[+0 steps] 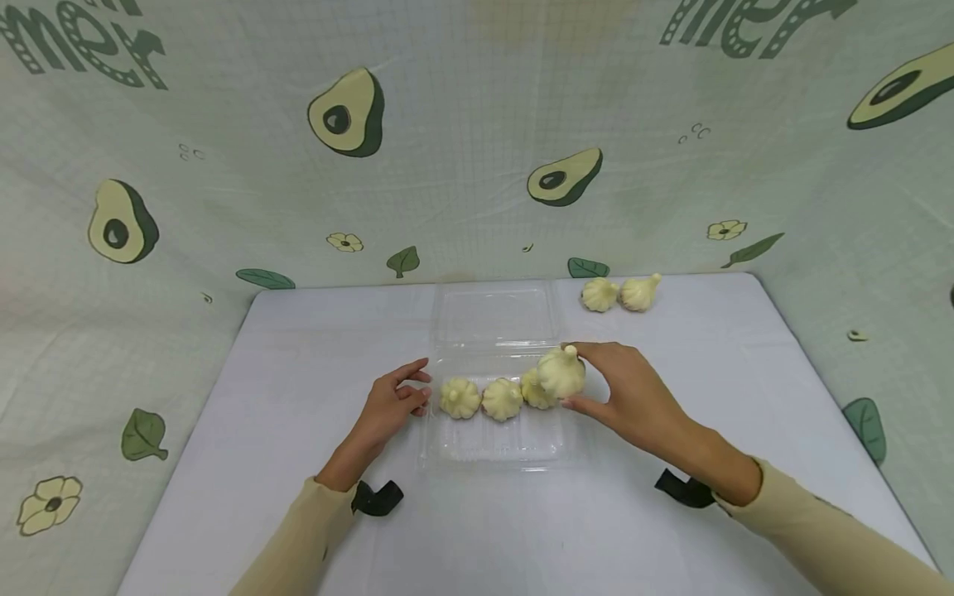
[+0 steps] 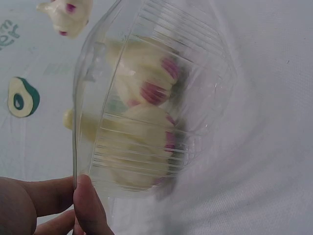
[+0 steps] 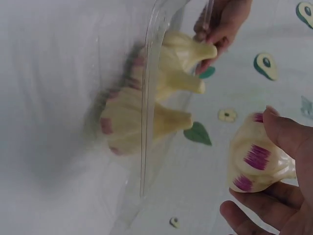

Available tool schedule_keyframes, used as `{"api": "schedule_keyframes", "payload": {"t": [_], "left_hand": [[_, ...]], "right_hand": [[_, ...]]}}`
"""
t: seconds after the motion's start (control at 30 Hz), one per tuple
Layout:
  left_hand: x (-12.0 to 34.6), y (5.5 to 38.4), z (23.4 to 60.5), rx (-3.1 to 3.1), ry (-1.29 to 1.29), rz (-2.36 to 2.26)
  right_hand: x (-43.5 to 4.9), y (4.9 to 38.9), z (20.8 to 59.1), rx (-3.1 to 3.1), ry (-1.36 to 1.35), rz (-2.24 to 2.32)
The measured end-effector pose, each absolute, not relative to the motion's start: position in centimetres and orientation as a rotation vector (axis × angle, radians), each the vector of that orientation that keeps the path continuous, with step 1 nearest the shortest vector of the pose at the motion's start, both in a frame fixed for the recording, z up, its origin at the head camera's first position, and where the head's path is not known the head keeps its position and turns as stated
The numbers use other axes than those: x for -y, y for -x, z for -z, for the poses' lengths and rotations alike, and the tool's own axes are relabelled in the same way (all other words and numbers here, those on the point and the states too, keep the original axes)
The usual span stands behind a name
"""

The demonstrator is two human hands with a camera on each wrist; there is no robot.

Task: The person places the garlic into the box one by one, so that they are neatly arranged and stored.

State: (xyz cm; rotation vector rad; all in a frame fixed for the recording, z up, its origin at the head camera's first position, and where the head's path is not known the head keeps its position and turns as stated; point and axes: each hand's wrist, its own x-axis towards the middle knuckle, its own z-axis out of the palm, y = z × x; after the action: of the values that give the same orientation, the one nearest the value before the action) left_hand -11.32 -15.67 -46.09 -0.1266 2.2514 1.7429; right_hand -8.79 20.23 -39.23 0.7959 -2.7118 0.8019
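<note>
My right hand [image 1: 633, 401] holds a garlic bulb [image 1: 561, 374] between thumb and fingers, above the right side of a clear plastic container [image 1: 503, 449]. In the right wrist view that garlic bulb [image 3: 257, 156] shows purple patches and is apart from the container wall. Three more garlic bulbs sit in a row inside the container: a left one [image 1: 460, 398], a middle one [image 1: 502, 400] and a right one [image 1: 532, 391], partly hidden by the held bulb. My left hand [image 1: 393, 399] pinches the container's left rim, with the thumb [image 2: 90, 203] on its outer side.
The container's clear lid [image 1: 495, 314] lies opened back toward the table's far edge. Two garlic bulbs, one [image 1: 599, 294] beside the other [image 1: 639, 293], lie at the back right of the white table [image 1: 313, 356]. A cloth [image 1: 462, 124] printed with avocados hangs behind.
</note>
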Motion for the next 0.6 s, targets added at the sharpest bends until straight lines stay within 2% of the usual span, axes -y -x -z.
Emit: {"api": "schedule_keyframes", "payload": {"t": [0.6], "left_hand": [[15.8,11.2,46.1,-2.214,0.103,-1.783]], "right_hand": [[-14.0,8.4,40.0,2.642,-1.306,-0.721]]}}
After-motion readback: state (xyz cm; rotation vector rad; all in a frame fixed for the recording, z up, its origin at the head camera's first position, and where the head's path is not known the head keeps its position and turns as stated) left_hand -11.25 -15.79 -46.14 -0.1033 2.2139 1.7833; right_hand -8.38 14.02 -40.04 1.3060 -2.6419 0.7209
